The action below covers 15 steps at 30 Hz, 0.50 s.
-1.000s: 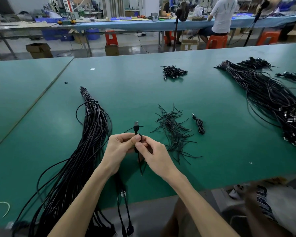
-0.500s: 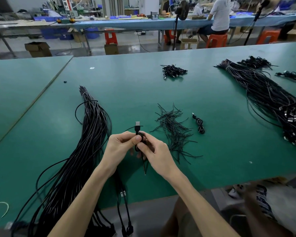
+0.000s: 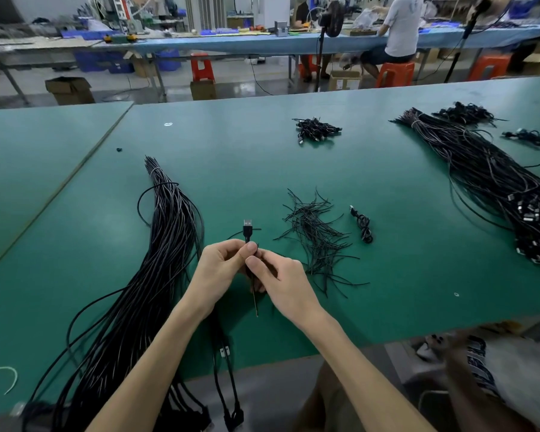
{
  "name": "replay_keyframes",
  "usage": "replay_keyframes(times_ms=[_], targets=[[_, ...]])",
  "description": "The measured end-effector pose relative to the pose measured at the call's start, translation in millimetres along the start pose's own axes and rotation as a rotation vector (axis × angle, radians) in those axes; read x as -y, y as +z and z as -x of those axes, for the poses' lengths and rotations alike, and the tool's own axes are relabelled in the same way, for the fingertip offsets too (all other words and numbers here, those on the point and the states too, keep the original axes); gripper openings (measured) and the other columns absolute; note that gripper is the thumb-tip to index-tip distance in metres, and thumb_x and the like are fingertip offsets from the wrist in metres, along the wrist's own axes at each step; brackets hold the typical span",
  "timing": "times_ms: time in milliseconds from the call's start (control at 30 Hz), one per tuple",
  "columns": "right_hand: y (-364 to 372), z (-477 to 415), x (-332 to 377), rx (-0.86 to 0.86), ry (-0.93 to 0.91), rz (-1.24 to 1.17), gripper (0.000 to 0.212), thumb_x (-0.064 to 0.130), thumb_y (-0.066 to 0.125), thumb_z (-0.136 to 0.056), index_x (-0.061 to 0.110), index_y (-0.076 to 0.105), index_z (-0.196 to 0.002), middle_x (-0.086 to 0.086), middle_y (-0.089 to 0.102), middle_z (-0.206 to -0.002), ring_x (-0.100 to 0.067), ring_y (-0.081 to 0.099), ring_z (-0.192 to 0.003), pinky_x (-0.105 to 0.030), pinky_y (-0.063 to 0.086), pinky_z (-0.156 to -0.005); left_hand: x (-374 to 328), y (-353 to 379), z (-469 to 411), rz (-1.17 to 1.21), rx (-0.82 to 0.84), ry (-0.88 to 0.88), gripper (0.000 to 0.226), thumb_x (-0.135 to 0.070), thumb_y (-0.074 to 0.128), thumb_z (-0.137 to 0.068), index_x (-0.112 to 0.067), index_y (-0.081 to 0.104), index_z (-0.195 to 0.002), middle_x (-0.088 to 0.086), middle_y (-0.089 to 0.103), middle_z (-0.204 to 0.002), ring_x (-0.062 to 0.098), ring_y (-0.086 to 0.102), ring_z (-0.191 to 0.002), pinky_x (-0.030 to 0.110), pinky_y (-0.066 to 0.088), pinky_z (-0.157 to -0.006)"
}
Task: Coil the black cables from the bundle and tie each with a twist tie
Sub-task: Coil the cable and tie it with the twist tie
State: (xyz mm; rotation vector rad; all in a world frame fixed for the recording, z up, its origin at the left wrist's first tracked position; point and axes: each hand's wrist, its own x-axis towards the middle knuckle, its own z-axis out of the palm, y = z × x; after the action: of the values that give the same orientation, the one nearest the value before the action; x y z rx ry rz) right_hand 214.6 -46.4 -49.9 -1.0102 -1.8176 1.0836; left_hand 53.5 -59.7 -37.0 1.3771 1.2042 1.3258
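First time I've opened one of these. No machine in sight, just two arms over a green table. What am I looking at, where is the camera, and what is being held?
There is no robot here: a person works bare-handed, and the single camera sits on their head, looking forward and down. So the arms entering from below are the wearer's own. The left hand pinches a small coiled cable whose USB plug sticks up; the right hand pinches at the same spot, apparently on the twist tie hanging below. On the green table lie a long cable bundle to the left, loose twist ties, and one finished coil.
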Motion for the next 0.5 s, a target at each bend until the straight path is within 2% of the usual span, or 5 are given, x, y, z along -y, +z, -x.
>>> replay_keyframes(times_ms=[100,167,333,400,500], targets=[[0.0,0.2,0.9,0.037,-0.027,-0.026,0.013,0.051,0.063,-0.098,0.045,0.065,-0.109,0.01,0.074,-0.083,-0.007,0.071,-0.073,-0.02,0.056,-0.072,-0.8,1.6,-1.5,-0.023,-0.072,0.008,0.027,-0.037,0.064,-0.097,-0.017,0.076,-0.085,0.001,0.071,-0.073,0.012,0.066,-0.068,0.024,0.055,-0.068],[0.2,0.3,0.6,0.054,-0.035,-0.067,0.026,0.049,0.068,-0.093,0.058,0.057,-0.116,0.01,0.074,-0.093,-0.009,0.074,-0.08,-0.022,0.058,-0.079,-1.6,0.6,-2.0,-0.005,-0.1,0.009,0.029,-0.037,0.062,-0.098,-0.015,0.075,-0.084,0.0,0.069,-0.072,0.011,0.065,-0.069,0.022,0.054,-0.069],[4.7,-1.1,-5.7,0.05,0.009,0.053,0.078,0.048,0.062,-0.094,0.036,0.023,-0.161,0.017,0.067,-0.083,-0.001,0.064,-0.076,-0.019,0.049,-0.078,-0.2,1.3,-2.3,-0.019,-0.07,-0.001,0.028,-0.033,0.06,-0.101,-0.014,0.074,-0.085,-0.001,0.067,-0.071,0.011,0.065,-0.069,0.021,0.054,-0.067],[6.1,-0.5,-7.3,0.061,-0.037,0.096,0.081,0.049,0.055,-0.095,0.044,0.01,-0.163,0.02,0.062,-0.077,-0.002,0.06,-0.07,-0.017,0.047,-0.074,0.3,2.0,-2.8,-0.026,-0.055,-0.005,0.028,-0.032,0.06,-0.101,-0.02,0.075,-0.081,-0.002,0.066,-0.07,0.01,0.062,-0.068,0.02,0.052,-0.066],[5.2,-0.7,-6.5,0.07,-0.061,0.086,0.077,0.047,0.055,-0.096,0.052,0.012,-0.16,0.017,0.062,-0.085,-0.003,0.061,-0.076,-0.019,0.05,-0.079,1.6,0.8,-2.7,-0.003,-0.034,-0.017,0.027,-0.033,0.061,-0.101,-0.02,0.076,-0.081,-0.001,0.066,-0.071,0.011,0.061,-0.068,0.02,0.052,-0.066]])
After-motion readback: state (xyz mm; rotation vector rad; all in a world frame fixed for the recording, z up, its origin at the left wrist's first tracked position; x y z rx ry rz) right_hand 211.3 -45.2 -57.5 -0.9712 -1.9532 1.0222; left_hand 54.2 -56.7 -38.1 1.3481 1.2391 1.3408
